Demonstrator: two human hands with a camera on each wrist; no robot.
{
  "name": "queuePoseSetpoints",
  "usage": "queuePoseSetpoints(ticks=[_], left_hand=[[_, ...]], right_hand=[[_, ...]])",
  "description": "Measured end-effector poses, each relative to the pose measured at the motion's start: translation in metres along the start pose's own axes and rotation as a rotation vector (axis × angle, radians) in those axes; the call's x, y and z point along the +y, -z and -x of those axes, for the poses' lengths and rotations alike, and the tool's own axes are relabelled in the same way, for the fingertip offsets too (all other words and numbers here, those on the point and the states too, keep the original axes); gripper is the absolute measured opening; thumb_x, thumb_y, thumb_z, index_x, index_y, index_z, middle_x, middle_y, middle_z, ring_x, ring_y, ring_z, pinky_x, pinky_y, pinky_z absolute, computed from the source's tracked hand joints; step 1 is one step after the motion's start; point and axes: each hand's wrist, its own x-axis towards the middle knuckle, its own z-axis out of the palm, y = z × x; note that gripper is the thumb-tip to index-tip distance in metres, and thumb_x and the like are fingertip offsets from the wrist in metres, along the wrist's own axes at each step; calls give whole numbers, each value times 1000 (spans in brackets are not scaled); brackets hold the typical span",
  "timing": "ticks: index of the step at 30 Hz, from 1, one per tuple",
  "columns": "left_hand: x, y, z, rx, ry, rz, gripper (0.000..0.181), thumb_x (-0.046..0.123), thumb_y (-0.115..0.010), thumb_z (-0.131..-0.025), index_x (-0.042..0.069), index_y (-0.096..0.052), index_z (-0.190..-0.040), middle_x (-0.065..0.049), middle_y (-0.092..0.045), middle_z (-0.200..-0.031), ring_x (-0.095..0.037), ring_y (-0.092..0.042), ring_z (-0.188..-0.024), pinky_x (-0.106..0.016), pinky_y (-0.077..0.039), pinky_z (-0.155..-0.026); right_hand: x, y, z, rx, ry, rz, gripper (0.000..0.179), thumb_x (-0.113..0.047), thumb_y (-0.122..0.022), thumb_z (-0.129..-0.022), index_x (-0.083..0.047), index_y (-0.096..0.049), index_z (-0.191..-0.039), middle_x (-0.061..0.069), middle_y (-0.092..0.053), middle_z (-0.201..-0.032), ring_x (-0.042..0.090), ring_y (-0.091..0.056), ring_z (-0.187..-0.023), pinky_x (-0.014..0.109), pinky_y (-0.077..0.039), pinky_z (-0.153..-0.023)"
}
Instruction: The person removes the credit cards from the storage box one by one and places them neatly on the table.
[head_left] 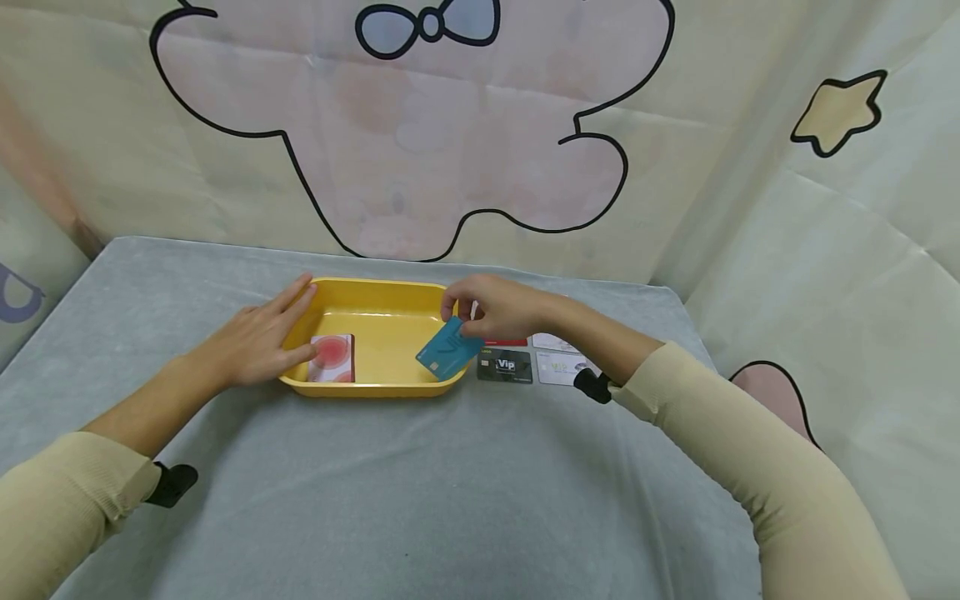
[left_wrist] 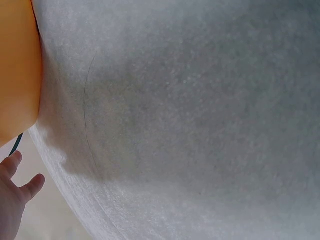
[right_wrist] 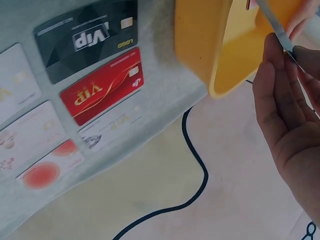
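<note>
The right hand (head_left: 495, 303) pinches a blue card (head_left: 448, 352) aslant over the right end of the yellow tray (head_left: 386, 337) while the left hand (head_left: 258, 335), fingers spread, rests at the opposite rim, apparently a placing step that next calls for lowering the card before release.

The yellow tray (head_left: 363, 391) blocks low passage; room lies in front.

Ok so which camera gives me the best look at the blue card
The head view: the blue card shows most of its broad face there, pinched by the right hand. The right wrist view catches it nearly edge-on, as a thin strip; the left wrist view doesn't show it.
</note>
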Motion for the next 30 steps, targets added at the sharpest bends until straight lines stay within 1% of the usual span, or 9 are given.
queuePoseSetpoints(ticks=[5,12,14,16,19,20,22,26,30], left_hand=[[-1,0,-1,-13,0,-8,83,41,-54,-96,-6,-18,-155,-21,-10,-164,-50,-44,-130,-69,-36,-97],[1,1,-2,-20,6,-15,83,41,-53,-97,-6,-17,-155,-21,-10,-164,-50,-44,-131,-68,-37,-98],[1,1,-1,-22,8,-18,84,41,-53,-97,-6,-17,-155,-21,-9,-164,-50,-44,-131,-68,-37,-98],[2,1,-2,-26,11,-18,84,42,-53,-97,-6,-17,-156,-21,-9,-164,-49,-43,-132,-68,-37,-98],[2,1,-2,-34,18,-15,84,42,-53,-97,-5,-17,-156,-20,-8,-165,-49,-43,-132,-68,-36,-99],[2,1,-2,-36,21,-14,84,42,-53,-97,-5,-17,-156,-20,-8,-165,-49,-43,-132,-68,-36,-99],[2,1,-2,-38,24,-13,84,42,-53,-97,-5,-17,-156,-20,-8,-165,-50,-42,-132,-68,-36,-99],[1,1,-2,-39,27,-13,84,42,-53,-97,-5,-17,-156,-21,-8,-165,-50,-42,-132,-68,-36,-99],[1,1,-2,-38,26,-13,84,42,-53,-97,-5,-17,-156,-20,-7,-165,-50,-43,-132,-68,-36,-99]], right_hand=[[5,3,12,27,-32,-36,16,-3,-61,-93,-9,-63,-107,8,-64,-96,26,-64,-83,30,-56,-78],[17,1,26,32,-61,-77,13,-1,-65,-90,-7,-63,-101,6,-65,-93,24,-65,-83,30,-58,-75],[22,0,29,30,-69,-66,14,-1,-66,-90,-7,-63,-102,5,-67,-93,24,-64,-85,30,-57,-77],[26,-2,33,23,-97,-55,15,-3,-67,-90,-9,-63,-103,4,-66,-93,23,-62,-87,30,-56,-80],[33,-5,37,19,-136,-30,16,-7,-68,-90,-12,-62,-104,1,-67,-90,22,-61,-88,30,-56,-79],[35,-6,38,16,-146,-39,16,-8,-68,-91,-12,-62,-104,1,-67,-89,23,-62,-87,30,-56,-78],[40,-8,41,15,-156,-78,15,-7,-68,-92,-12,-61,-104,2,-68,-89,23,-65,-85,31,-57,-77],[48,-12,47,9,-168,-212,13,-4,-65,-94,-9,-60,-105,6,-70,-94,24,-71,-78,32,-58,-78],[55,-15,52,3,-175,-286,13,-3,-65,-94,-7,-58,-105,8,-69,-96,29,-72,-80,33,-59,-79]])
